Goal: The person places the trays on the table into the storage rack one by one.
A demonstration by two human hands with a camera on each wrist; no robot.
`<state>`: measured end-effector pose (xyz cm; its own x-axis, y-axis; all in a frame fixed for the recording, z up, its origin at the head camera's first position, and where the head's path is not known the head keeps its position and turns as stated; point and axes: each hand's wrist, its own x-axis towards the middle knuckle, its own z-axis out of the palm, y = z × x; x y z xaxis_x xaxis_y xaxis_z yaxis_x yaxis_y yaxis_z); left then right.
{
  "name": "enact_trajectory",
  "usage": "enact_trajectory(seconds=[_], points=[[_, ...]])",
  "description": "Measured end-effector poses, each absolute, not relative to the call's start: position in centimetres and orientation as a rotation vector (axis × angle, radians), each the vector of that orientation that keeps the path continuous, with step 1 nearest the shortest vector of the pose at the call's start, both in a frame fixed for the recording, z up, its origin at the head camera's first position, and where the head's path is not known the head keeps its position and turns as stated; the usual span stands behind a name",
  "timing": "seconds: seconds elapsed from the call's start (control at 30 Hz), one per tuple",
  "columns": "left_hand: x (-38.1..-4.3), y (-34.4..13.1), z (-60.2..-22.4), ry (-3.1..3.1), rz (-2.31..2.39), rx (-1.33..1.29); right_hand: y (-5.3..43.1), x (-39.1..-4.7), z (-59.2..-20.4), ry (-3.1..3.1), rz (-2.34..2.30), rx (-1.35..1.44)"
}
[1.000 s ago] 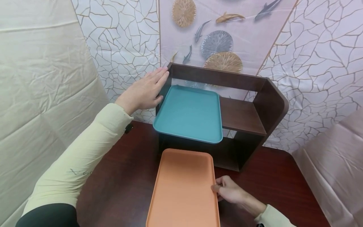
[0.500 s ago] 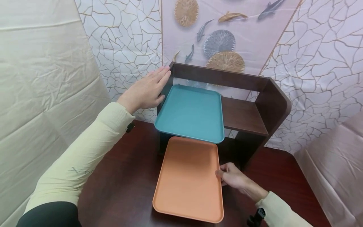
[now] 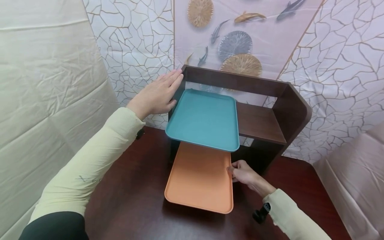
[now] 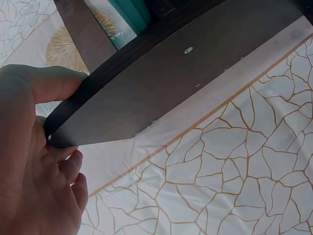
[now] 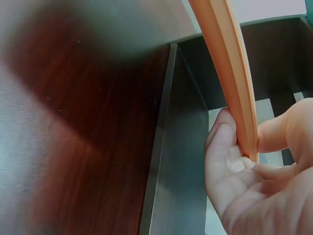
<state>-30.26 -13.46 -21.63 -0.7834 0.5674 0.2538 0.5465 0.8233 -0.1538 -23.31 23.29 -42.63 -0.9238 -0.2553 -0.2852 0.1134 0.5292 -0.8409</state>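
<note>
An orange tray (image 3: 201,180) extends into the lower level of a dark brown two-tier shelf (image 3: 261,121), its far end hidden under the teal tray (image 3: 205,118). My right hand (image 3: 244,173) pinches the orange tray's right edge; in the right wrist view the thumb is on one side of the rim (image 5: 234,73) and the fingers on the other. On the shelf's upper level, the teal tray juts out past the front edge. My left hand (image 3: 157,95) holds the shelf's left side panel (image 4: 146,78) near its top, thumb along the edge, other fingers on the outer side.
The shelf stands on a dark red-brown table (image 3: 135,193) against a patterned backdrop (image 3: 141,40). Its right side panel (image 3: 291,110) rises beside the upper level. Pale cloth (image 3: 54,83) hangs at the left and more cloth (image 3: 357,180) at the right.
The orange tray has moved away from me, its far end passing beneath the teal tray into the lower level. My right hand has travelled forward with it; my left hand keeps its place on the shelf.
</note>
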Motion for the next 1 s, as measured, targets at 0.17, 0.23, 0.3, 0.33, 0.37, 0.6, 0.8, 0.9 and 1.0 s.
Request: enact_trajectory(seconds=[0.17,0.23,0.3,0.33,0.37,0.6,0.8,0.9,1.0], points=[[-30.2,-13.4,-21.7,-2.732,0.107,-0.841,22.9,-24.7,-43.1,2.431,-1.337,-0.088],[-30.1,-13.4,-21.7,-2.731,0.109,-0.840,22.7,-25.3,-43.3,2.427,-1.353,-0.082],[-30.1,-13.4,-21.7,-2.726,0.113,-0.839,22.6,-25.9,-43.6,2.423,-1.370,-0.069],[-30.1,-13.4,-21.7,-2.724,0.112,-0.840,22.5,-26.2,-43.7,2.420,-1.385,-0.065],[-30.0,-13.5,-21.7,-2.723,0.112,-0.840,22.4,-26.5,-43.9,2.417,-1.400,-0.057],[-30.0,-13.4,-21.4,-2.723,0.110,-0.845,22.1,-27.9,-44.5,2.435,-1.416,-0.049],[-30.0,-13.3,-21.4,-2.729,0.122,-0.836,21.9,-29.1,-45.0,2.452,-1.390,-0.046],[-29.9,-13.3,-21.4,-2.732,0.121,-0.836,21.9,-29.7,-45.3,2.463,-1.376,-0.038],[-29.9,-13.4,-21.5,-2.731,0.123,-0.835,21.9,-30.3,-45.5,2.488,-1.366,-0.030]])
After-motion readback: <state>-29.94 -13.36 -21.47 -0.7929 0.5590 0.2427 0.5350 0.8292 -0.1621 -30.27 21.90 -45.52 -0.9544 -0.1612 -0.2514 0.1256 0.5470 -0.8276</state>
